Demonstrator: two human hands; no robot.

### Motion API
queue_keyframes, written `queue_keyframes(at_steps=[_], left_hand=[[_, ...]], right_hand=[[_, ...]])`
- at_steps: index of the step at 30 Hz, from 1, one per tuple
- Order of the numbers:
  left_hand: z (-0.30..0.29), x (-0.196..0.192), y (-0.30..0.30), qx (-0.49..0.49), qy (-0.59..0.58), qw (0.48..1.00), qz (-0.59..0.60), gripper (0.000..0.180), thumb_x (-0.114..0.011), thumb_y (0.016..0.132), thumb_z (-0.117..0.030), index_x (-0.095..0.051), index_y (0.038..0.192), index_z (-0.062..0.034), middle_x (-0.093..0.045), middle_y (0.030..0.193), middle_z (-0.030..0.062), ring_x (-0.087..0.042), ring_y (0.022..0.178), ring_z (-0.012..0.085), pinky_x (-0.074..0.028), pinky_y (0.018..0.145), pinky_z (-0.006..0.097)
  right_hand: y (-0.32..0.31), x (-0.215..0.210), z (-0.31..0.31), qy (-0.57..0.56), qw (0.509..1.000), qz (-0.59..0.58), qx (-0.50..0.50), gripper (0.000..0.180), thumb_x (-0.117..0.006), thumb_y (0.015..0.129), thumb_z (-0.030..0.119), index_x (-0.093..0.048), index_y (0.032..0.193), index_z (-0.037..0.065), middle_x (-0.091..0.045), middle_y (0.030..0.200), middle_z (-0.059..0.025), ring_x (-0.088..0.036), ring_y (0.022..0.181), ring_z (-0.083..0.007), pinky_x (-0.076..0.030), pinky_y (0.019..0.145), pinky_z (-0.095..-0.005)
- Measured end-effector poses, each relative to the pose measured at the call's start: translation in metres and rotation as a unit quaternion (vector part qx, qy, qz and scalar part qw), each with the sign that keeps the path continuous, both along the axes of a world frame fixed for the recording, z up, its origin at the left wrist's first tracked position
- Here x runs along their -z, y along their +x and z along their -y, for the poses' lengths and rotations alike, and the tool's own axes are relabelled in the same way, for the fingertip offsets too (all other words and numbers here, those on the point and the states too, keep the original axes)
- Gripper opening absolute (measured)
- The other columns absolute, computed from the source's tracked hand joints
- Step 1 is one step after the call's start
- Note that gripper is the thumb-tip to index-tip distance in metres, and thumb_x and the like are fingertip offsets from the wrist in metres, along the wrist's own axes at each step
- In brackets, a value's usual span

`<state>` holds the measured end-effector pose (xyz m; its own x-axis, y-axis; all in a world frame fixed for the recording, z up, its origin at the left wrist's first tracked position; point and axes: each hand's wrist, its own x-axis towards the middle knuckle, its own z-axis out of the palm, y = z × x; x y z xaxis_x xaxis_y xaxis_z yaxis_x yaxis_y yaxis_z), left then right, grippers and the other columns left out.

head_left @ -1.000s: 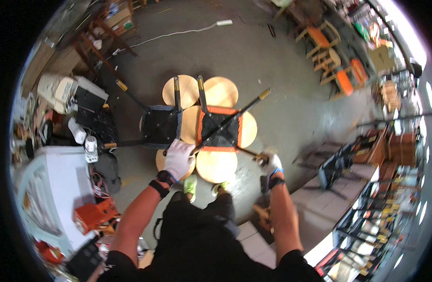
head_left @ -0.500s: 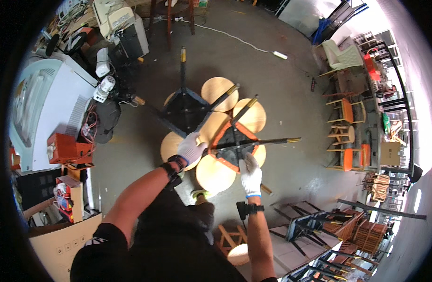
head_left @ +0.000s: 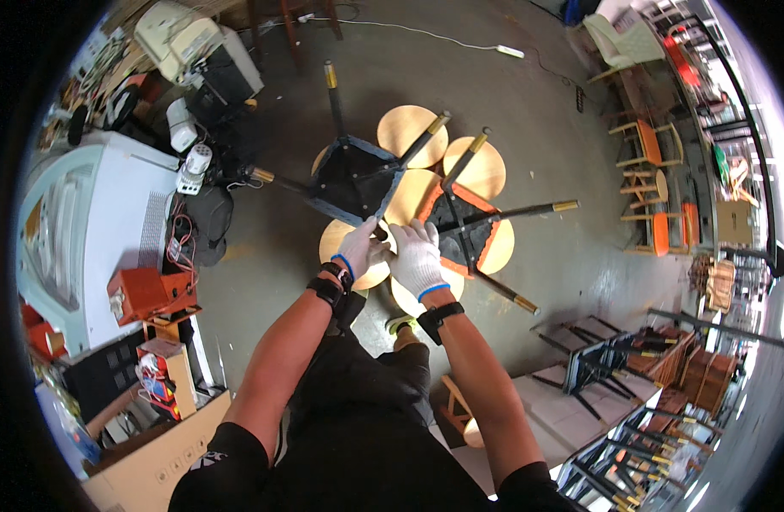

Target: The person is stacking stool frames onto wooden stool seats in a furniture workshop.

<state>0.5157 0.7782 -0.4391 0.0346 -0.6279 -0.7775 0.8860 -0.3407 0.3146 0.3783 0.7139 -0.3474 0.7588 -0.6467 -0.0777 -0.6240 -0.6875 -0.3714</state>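
- Leaving the upturned orange-edged stool (head_left: 460, 224), the right hand (head_left: 416, 258) joins the left hand (head_left: 360, 249), so both attend one spot.
- Both curled; what they pinch, I can't tell.

No lettering or number can be read. At the lower left of the frame, a cardboard panel (head_left: 145, 465) bears a slanting row of small, dark, outlined printed symbols, too small to make out. Near the bottom edge, just right of it, a black sleeve (head_left: 238, 448) carries a white mark, its shape unclear.
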Motion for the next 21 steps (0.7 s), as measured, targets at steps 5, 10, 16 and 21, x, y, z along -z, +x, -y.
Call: queue_keyframes(at_steps=[5, 10, 16, 21], left_hand=[[0.023, -0.024, 0.008, 0.230, 0.062, 0.890, 0.388, 0.036, -0.056, 0.094, -0.044, -0.061, 0.096, -0.0083, -0.060, 0.096, 0.0054, -0.061, 0.091, 0.0209, -0.053, 0.073, 0.035], [0.035, -0.019, 0.007, 0.140, 0.053, 0.982, 0.112, 0.031, -0.063, 0.090, -0.041, -0.060, 0.092, -0.0105, -0.057, 0.088, 0.0046, -0.060, 0.075, 0.0228, -0.057, 0.071, 0.038], [0.058, 0.042, 0.017, 0.035, 0.128, 0.975, -0.179, 0.020, -0.058, 0.093, -0.018, -0.051, 0.077, -0.0079, -0.053, 0.071, 0.0055, -0.060, 0.062, 0.0167, -0.055, 0.055, 0.026], [0.083, 0.043, -0.011, 0.140, 0.165, 0.960, -0.179, 0.031, -0.055, 0.088, -0.008, -0.039, 0.063, -0.0160, -0.044, 0.053, -0.0043, -0.044, 0.042, 0.0084, -0.040, 0.042, 0.019]], right_hand=[[-0.036, 0.000, 0.009, 0.025, 0.980, 0.119, 0.156, 0.043, -0.068, 0.077, 0.014, -0.060, 0.118, 0.003, -0.063, 0.116, -0.0192, -0.054, 0.118, -0.0386, -0.038, 0.103, -0.0470], [-0.124, -0.014, -0.003, -0.002, 0.949, 0.145, 0.280, 0.038, -0.068, 0.077, 0.009, -0.062, 0.113, -0.002, -0.065, 0.111, -0.0208, -0.061, 0.107, -0.0377, -0.048, 0.094, -0.0438], [-0.233, -0.006, -0.048, 0.074, 0.866, 0.146, 0.473, 0.041, -0.067, 0.086, 0.016, -0.060, 0.124, 0.001, -0.065, 0.119, -0.0191, -0.062, 0.113, -0.0301, -0.046, 0.098, -0.0367], [-0.303, 0.015, -0.101, 0.177, 0.743, 0.243, 0.598, 0.043, -0.061, 0.088, 0.008, -0.054, 0.127, -0.008, -0.061, 0.127, -0.0208, -0.058, 0.119, -0.0274, -0.042, 0.103, -0.0338]])
